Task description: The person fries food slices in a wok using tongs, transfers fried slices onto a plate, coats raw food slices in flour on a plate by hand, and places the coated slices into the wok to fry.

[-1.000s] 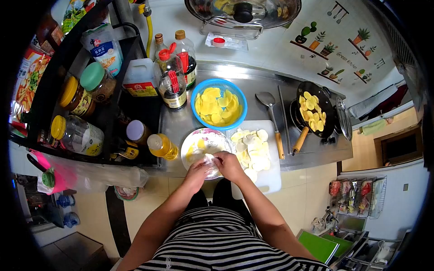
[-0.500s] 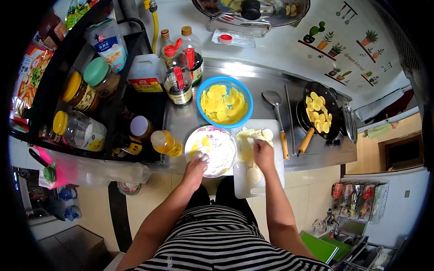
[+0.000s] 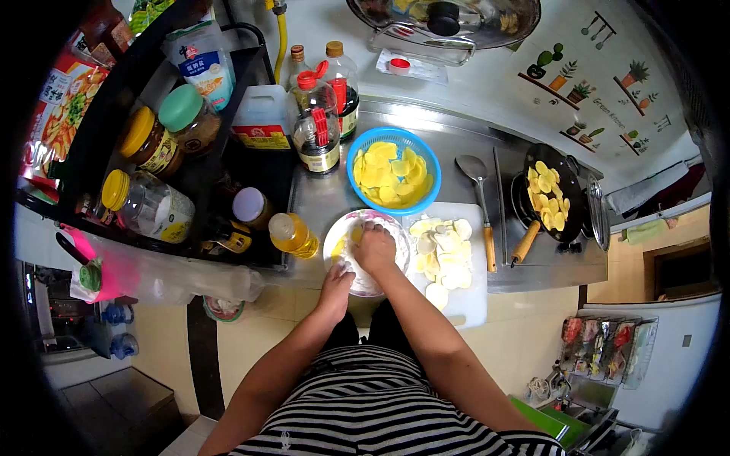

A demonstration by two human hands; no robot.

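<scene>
A plate of white flour (image 3: 399,277) stands at the counter's front edge, with a few yellow slices showing at its left side. My right hand (image 3: 376,251) is over the plate, fingers bent down together into the flour; whatever they grip is hidden. At the plate's near left part is my left hand (image 3: 335,290), its floury fingers pressed together, and I cannot make out what is in them. Flour-coated slices (image 3: 449,254), probably potato, lie on the white cutting board (image 3: 470,304) to the right. Uncoated yellow slices (image 3: 391,175) fill the blue basket (image 3: 355,178) behind the plate.
A spatula (image 3: 480,197) lies right of the basket. Farther right, a wok (image 3: 574,209) on the stove holds more slices. Oil (image 3: 294,237), sauce bottles (image 3: 316,148) and a black rack (image 3: 262,171) of jars stand left. A lid (image 3: 449,23) leans behind.
My right hand has moved left from the slices on the cutting board into the flour plate. My left hand stays near the plate's front left. The whole view has shifted slightly.
</scene>
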